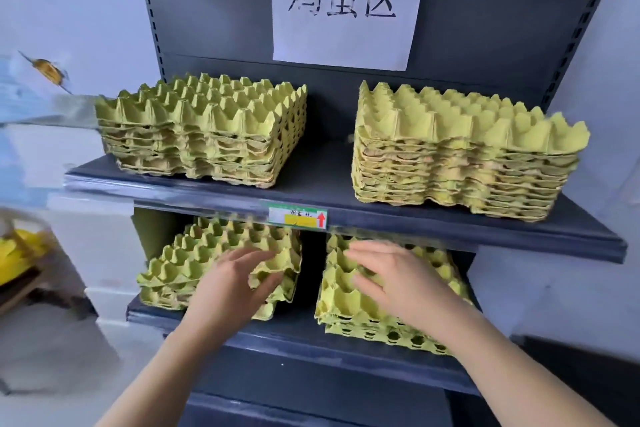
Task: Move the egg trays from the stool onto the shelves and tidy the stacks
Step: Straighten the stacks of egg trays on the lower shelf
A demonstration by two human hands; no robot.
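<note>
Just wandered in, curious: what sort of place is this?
Likely a shop or stockroom: dark grey metal shelving with a price label on its edge, a white paper sign in handwritten characters, and stacks of yellow-green pulp egg trays.
</note>
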